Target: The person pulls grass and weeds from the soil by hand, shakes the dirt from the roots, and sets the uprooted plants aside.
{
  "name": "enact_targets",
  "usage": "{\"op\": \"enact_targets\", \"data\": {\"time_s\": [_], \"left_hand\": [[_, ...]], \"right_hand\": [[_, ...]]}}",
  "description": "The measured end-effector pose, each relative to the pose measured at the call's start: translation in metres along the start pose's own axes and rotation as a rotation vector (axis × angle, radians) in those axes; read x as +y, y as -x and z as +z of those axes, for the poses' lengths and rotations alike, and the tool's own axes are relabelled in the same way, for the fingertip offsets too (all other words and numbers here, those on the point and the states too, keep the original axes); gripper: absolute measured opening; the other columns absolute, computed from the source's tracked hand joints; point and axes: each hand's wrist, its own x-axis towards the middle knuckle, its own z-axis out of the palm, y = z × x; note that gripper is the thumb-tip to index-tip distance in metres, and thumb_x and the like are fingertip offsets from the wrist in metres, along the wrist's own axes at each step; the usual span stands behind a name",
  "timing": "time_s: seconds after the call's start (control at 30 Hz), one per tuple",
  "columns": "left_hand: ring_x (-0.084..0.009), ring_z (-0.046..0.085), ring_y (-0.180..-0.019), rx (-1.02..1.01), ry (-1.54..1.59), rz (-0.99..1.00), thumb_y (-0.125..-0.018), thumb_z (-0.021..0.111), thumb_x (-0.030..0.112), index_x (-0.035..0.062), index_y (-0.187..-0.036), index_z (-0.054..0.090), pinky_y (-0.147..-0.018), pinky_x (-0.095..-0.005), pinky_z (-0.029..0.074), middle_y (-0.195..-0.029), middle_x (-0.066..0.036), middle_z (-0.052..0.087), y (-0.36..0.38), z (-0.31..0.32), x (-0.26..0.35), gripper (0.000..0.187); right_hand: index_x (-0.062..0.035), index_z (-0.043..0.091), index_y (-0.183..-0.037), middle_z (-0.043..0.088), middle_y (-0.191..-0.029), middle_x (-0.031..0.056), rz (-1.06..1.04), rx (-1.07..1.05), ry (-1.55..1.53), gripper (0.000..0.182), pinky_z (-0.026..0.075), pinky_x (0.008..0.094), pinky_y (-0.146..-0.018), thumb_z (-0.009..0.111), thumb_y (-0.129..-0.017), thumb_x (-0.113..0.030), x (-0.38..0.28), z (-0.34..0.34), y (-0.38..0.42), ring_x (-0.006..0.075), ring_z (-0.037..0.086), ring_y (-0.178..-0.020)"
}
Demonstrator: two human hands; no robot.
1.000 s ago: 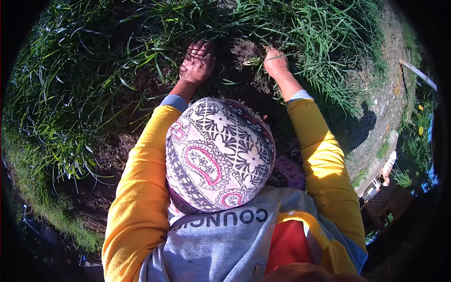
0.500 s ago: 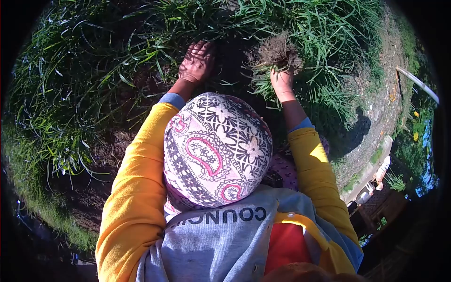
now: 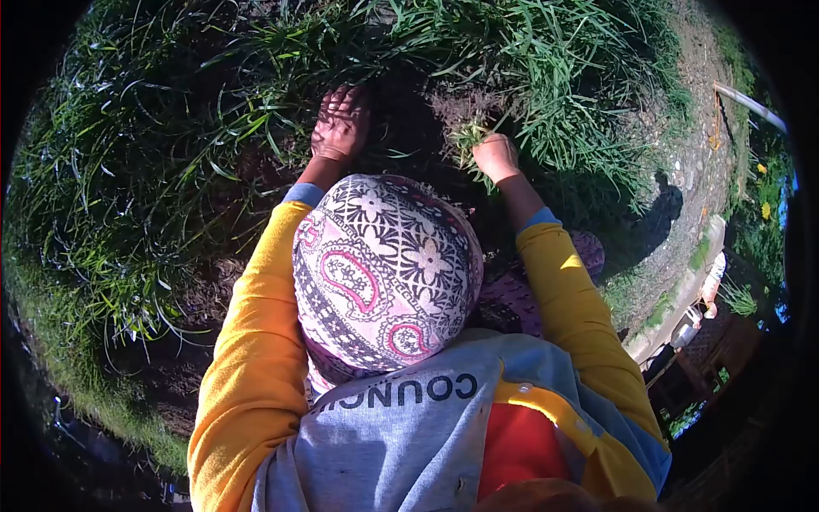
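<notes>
Grass tuft (image 3: 467, 135), small, roots w/ soil, sits at approx 12 o'clock from the head, just above the right hand (image 3: 496, 157), which is closed in a fist round its base. Left hand (image 3: 339, 124) at 11 o'clock, fingers curled, pressed flat-ish on dark soil (image 3: 409, 128) betw. the grass clumps (image 3: 554, 77); holds nothing I can see. To do it well, IMO: grip low nr roots, pull straight, steady w/ other hand. Writing: "COUNC" on grey hood (image 3: 409, 392), reads upside down; rest hidden.
</notes>
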Motion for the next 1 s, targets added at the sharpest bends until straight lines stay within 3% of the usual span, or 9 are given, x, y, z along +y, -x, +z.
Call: {"op": "enact_targets", "data": {"time_s": [0.13,0.17,0.27,0.37,0.43,0.67,0.83,0.87,1.0], "left_hand": [[-0.0284,0.043,-0.115,0.005,0.013,0.001,-0.082,0.049,0.020,0.0078,-0.112,0.054,-0.100,-0.0429,0.030,-0.121,-0.009,0.050,0.006,0.003,0.003,0.033],[-0.0278,0.042,-0.117,-0.016,0.026,-0.009,-0.083,0.048,0.022,0.0094,-0.113,0.054,-0.100,-0.0428,0.030,-0.124,-0.008,0.048,0.005,0.005,0.002,0.033],[-0.0285,0.045,-0.112,0.049,-0.006,0.011,-0.080,0.052,0.018,0.0066,-0.111,0.055,-0.097,-0.0427,0.033,-0.117,-0.009,0.052,0.003,-0.001,0.005,0.033],[-0.0283,0.045,-0.112,0.037,0.013,0.009,-0.079,0.053,0.018,0.0069,-0.111,0.055,-0.097,-0.0426,0.033,-0.118,-0.009,0.051,0.004,0.002,0.004,0.034],[-0.0280,0.044,-0.113,0.009,0.008,0.004,-0.080,0.052,0.020,0.0076,-0.112,0.054,-0.099,-0.0426,0.031,-0.120,-0.008,0.050,0.004,0.003,0.004,0.034],[-0.0282,0.041,-0.114,0.017,0.003,0.006,-0.082,0.051,0.020,0.0078,-0.114,0.054,-0.100,-0.0421,0.029,-0.121,-0.008,0.049,0.006,0.000,0.005,0.035],[-0.0283,0.042,-0.114,0.019,-0.022,0.006,-0.083,0.051,0.021,0.0078,-0.114,0.054,-0.100,-0.0418,0.029,-0.120,-0.008,0.050,0.005,0.000,0.006,0.034],[-0.0283,0.042,-0.114,0.026,-0.027,0.011,-0.083,0.051,0.021,0.0080,-0.114,0.055,-0.100,-0.0415,0.029,-0.120,-0.008,0.050,0.006,0.001,0.006,0.034],[-0.0287,0.042,-0.114,0.024,-0.029,0.007,-0.083,0.052,0.021,0.0082,-0.113,0.055,-0.100,-0.0414,0.029,-0.120,-0.008,0.050,0.005,0.001,0.006,0.033]], "right_hand": [[-0.0046,0.061,-0.070,0.061,-0.071,0.0131,-0.296,0.115,-0.060,0.018,0.048,0.0405,-0.061,0.054,-0.071,-0.022,-0.019,0.036,0.053,0.0314,0.060,-0.070],[-0.0051,0.059,-0.070,0.062,-0.076,0.0113,-0.380,-0.146,0.335,0.016,0.048,0.0412,-0.063,0.049,-0.074,-0.018,0.006,0.089,0.052,0.0311,0.059,-0.070],[-0.0039,0.057,-0.082,0.060,-0.095,0.0142,-0.188,-0.114,-0.238,0.016,0.046,0.0422,-0.072,0.044,-0.077,-0.012,-0.029,0.056,0.092,0.0319,0.058,-0.084],[-0.0022,0.053,-0.094,0.056,-0.109,0.0185,-0.247,-0.202,0.131,0.022,0.044,0.0429,-0.078,0.044,-0.081,-0.016,-0.028,0.037,0.086,0.0346,0.055,-0.095],[-0.0025,0.054,-0.097,0.056,-0.111,0.0184,-0.307,-0.083,-0.170,0.025,0.044,0.0432,-0.079,0.044,-0.083,-0.020,-0.014,0.042,0.081,0.0351,0.055,-0.095],[-0.0052,0.055,-0.101,0.047,-0.121,0.0091,-0.107,0.020,0.101,0.024,0.043,0.0420,-0.083,0.043,-0.084,-0.016,0.011,0.019,0.072,0.0308,0.056,-0.095],[-0.0003,0.052,-0.100,0.047,-0.118,0.0235,0.169,0.090,0.136,0.026,0.042,0.0450,-0.086,0.040,-0.081,-0.012,0.044,0.010,0.040,0.0386,0.053,-0.100],[0.0021,0.055,-0.092,0.054,-0.106,0.0264,0.151,0.096,0.114,0.024,0.043,0.0451,-0.084,0.045,-0.077,-0.013,0.048,0.009,0.038,0.0379,0.056,-0.095],[-0.0030,0.062,-0.079,0.062,-0.080,0.0211,0.151,0.029,0.206,0.025,0.050,0.0440,-0.069,0.061,-0.071,-0.027,0.042,-0.003,0.035,0.0358,0.061,-0.082]]}}
